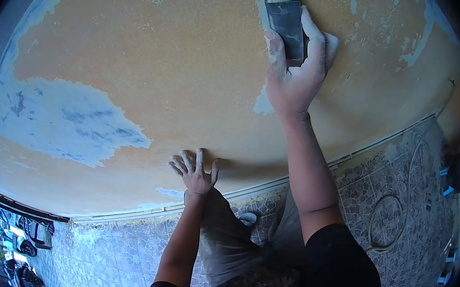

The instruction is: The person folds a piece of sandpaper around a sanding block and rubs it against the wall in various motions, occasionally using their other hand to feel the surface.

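My right hand (pixel 299 67) is raised high and grips a dark sanding block (pixel 286 27) between thumb and fingers, against the wall. The block looks wrapped in black sandpaper, with a pale edge along its top. White dust coats the fingers. Lower down and to the left, my left hand (pixel 196 173) rests on the wall with its fingers spread, holding nothing. The wall (pixel 191 83) is orange-tan, with paint gone in places. A large whitish patch (pixel 75 121) shows at its left, and smaller pale flakes lie around the block.
Below the wall runs a patterned tile floor (pixel 123 255). A coiled hose (pixel 387 224) lies on it at the right. Motorbikes (pixel 26 242) stand at the far lower left. Dim objects (pixel 459 173) sit along the right edge.
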`<state>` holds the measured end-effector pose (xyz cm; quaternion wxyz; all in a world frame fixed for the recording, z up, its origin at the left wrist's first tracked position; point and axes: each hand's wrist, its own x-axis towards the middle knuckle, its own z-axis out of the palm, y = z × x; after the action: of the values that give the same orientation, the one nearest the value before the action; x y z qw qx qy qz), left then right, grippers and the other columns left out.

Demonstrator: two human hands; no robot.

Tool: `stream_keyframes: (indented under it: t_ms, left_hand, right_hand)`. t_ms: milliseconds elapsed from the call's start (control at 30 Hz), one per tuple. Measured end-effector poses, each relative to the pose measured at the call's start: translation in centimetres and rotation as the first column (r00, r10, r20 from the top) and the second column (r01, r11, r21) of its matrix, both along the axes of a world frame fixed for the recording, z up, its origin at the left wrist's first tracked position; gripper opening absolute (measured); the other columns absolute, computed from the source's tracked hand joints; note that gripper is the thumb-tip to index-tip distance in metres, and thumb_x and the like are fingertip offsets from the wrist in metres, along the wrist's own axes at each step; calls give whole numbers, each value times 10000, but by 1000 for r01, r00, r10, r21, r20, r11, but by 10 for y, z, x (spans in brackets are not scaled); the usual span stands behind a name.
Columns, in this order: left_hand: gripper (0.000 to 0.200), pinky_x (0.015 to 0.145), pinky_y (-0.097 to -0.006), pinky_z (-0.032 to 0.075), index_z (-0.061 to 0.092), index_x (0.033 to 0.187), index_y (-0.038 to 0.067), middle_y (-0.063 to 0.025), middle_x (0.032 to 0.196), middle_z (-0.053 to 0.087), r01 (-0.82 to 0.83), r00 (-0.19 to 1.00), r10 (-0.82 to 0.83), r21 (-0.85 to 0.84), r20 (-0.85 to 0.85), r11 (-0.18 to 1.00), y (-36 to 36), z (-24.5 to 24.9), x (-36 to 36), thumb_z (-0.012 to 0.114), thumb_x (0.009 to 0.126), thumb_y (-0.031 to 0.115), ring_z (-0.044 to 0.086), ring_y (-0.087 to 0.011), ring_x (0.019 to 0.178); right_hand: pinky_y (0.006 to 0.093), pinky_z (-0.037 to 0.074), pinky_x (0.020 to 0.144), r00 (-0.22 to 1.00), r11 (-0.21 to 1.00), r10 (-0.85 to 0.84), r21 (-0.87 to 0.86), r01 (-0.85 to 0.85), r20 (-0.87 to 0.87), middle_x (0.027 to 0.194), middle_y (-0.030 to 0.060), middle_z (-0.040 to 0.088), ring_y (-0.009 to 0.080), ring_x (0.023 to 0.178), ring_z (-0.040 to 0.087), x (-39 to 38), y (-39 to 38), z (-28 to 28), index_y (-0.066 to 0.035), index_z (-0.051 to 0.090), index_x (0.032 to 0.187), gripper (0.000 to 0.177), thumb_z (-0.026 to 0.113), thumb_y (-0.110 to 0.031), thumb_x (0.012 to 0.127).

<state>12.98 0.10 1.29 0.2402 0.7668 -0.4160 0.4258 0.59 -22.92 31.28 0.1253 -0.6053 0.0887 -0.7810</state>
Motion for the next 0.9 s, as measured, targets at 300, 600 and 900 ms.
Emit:
stream_keyframes:
  t_ms: [300, 600, 900]
  left_hand:
    - [844, 1187, -733, 3, 407, 1561, 116, -255, 1698, 80, 22, 997, -25, 35, 68, 999, 4, -5, 6, 728, 876, 490, -24, -533, 1548]
    - [858, 1183, -734, -1, 407, 1548, 72, -265, 1693, 78, -3, 997, -2, 65, 79, 998, 8, -3, 6, 741, 873, 484, -35, -543, 1543]
    - [879, 1180, -744, 10, 357, 1584, 103, -256, 1698, 66, 10, 996, -15, 59, 89, 998, 6, -6, 8, 727, 879, 475, -29, -549, 1541]
  right_hand:
    - [455, 397, 894, 961, 986, -62, 133, 101, -268, 1113, 155, 589, 311, 965, 485, -5, 47, -205, 34, 539, 1313, 565, 816, -192, 876]
    - [420, 434, 883, 998, 993, -31, 113, 38, -58, 1177, 161, 533, 294, 1024, 490, 14, 40, -143, 37, 527, 1361, 588, 813, -161, 887]
    - [402, 400, 895, 982, 996, -31, 76, 46, -185, 1122, 135, 577, 280, 989, 500, -11, 35, -101, 26, 567, 1328, 545, 814, -162, 881]
